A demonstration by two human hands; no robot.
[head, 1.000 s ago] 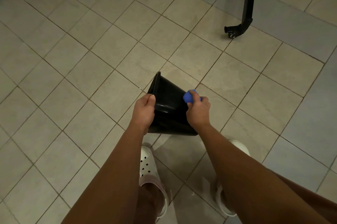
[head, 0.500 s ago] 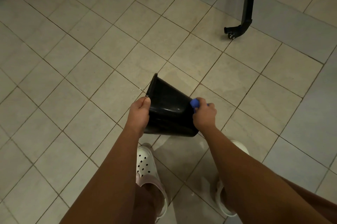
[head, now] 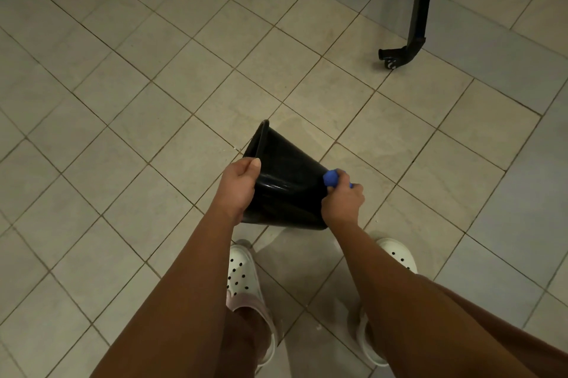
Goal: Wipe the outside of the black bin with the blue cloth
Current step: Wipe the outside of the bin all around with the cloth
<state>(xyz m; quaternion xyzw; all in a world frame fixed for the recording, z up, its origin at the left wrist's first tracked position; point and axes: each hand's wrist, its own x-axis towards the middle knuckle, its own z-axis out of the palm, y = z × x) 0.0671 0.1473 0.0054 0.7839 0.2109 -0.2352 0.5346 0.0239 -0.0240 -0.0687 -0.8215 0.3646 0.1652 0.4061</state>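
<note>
While my right hand clutches the bunched blue cloth against the right side of the black bin and my left hand grips the opposite side, tilting it over the tiled floor, I judge the wiping underway, though I cannot tell how much remains.

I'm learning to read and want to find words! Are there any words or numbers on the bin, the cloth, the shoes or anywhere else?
None can be read anywhere.
black bin: plain, no label showing.
blue cloth: plain, mostly hidden in the right hand.
white shoes: only holes, no brand showing.
black wheeled leg: pale marks at the wheel, too small to tell.
</note>
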